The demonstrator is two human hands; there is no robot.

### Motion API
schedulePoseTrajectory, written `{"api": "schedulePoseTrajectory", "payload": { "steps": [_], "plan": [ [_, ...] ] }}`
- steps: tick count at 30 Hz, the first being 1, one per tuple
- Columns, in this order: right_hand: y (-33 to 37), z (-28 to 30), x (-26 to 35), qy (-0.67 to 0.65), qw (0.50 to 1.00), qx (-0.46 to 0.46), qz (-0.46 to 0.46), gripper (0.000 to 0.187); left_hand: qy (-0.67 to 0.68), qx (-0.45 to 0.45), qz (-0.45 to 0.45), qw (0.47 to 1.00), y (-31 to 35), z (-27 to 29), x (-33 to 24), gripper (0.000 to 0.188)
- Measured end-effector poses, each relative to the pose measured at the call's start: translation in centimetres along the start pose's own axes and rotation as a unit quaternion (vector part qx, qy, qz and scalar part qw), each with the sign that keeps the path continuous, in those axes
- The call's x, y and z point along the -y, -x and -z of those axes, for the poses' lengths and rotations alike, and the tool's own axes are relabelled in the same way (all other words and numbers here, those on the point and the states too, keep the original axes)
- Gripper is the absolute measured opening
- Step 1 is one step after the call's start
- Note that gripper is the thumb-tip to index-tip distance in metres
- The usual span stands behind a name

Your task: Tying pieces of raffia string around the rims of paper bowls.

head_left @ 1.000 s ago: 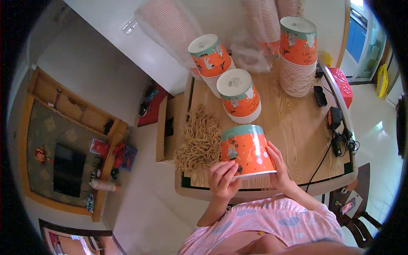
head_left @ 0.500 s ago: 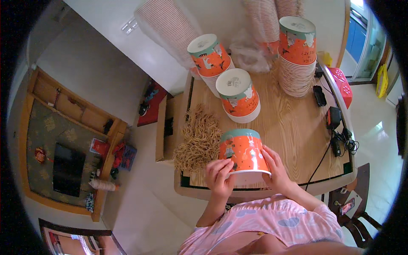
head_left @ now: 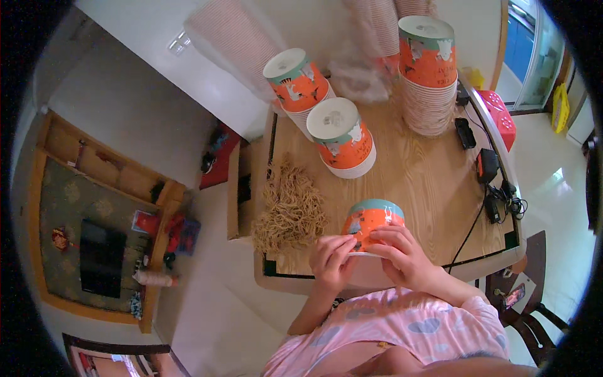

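Note:
An orange paper bucket (head_left: 370, 217) with a teal band is tipped over at the near side of the table, its white rim toward me. My left hand (head_left: 334, 259) pinches the rim on the left side, fingers drawn together. Close beside it, my right hand (head_left: 407, 256) is bent round the front of the rim, its fingertips near the left ones. Whether something small lies between the fingertips I cannot make out. Left of the bucket lies a tangled heap of tan twisted cords (head_left: 289, 210). Beyond stands an upside-down bucket stack (head_left: 345, 141).
More upturned bucket stacks stand at the back left (head_left: 296, 81) and back right (head_left: 429, 69). Tall plastic-wrapped stacks (head_left: 235, 44) lean on the wall. A black power adapter (head_left: 487, 166) and cables lie along the table's right edge. An open cardboard box (head_left: 242, 210) is beside the table's left edge.
My right hand has moved left from the bucket's right side to the front of its rim, close to my left hand. The bucket has turned and tilted somewhat, and the view has shifted slightly.

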State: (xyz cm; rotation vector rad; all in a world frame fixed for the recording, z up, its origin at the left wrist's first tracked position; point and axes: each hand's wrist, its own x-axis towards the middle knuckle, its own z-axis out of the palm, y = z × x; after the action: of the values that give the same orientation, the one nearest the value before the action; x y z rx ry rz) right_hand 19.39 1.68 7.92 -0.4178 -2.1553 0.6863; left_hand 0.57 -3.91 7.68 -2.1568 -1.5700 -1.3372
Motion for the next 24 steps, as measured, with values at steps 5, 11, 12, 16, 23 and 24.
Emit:
{"api": "schedulePoseTrajectory", "payload": {
  "steps": [5,11,12,16,23,24],
  "plan": [
    [0.2,-0.2,0.1,0.003,0.999,-0.002,-0.052,0.052,-0.006,0.015,0.009,1.0,0.0,-0.6,0.1,0.022],
    [0.3,-0.3,-1.8,-0.055,0.988,-0.045,-0.136,0.044,0.051,0.018,0.08,0.995,0.2,-0.8,0.5,0.032],
    [0.6,-0.2,-2.9,-0.091,0.975,-0.066,-0.191,0.04,0.05,0.016,0.089,0.995,0.5,-0.4,0.9,0.037],
    [-0.6,0.8,-5.7,-0.143,0.937,-0.049,-0.316,0.036,0.02,-0.044,0.185,0.982,3.1,0.2,3.5,0.024],
    [-0.6,-0.6,-8.7,-0.112,0.934,-0.086,-0.327,0.033,-0.039,-0.066,0.324,0.943,9.5,-1.0,8.6,0.012],
    [-0.5,-0.5,-8.5,-0.111,0.935,-0.079,-0.326,0.033,-0.049,-0.078,0.331,0.939,10.4,-1.4,9.3,0.012]
  ]
}}
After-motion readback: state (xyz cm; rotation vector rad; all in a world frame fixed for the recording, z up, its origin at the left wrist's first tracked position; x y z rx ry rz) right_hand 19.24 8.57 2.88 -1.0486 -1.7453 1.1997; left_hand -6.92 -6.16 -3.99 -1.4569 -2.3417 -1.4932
